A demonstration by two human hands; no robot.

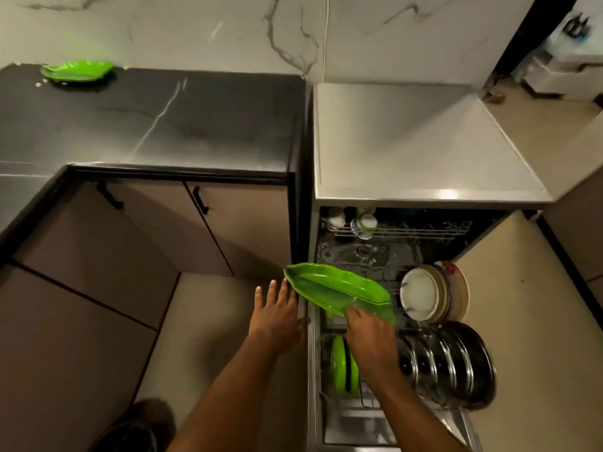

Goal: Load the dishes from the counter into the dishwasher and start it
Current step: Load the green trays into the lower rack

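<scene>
ok, loading step: over the racked green plates (341,367) in the lower rack (365,402), right hand (368,340) grips a green leaf plate (336,290) by its near edge, left hand (277,311) spread-fingered beside its tip; next probably tilt it into a free slot, more green dishes (76,70) wait on the far counter (195,125).

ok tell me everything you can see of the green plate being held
The green plate is leaf-shaped, glossy and plastic-looking, with a raised rim and a centre ridge. It is held tilted over the dishwasher's lower rack. The right hand grips its near edge; the left hand, fingers straight, is beside its tip.
</scene>
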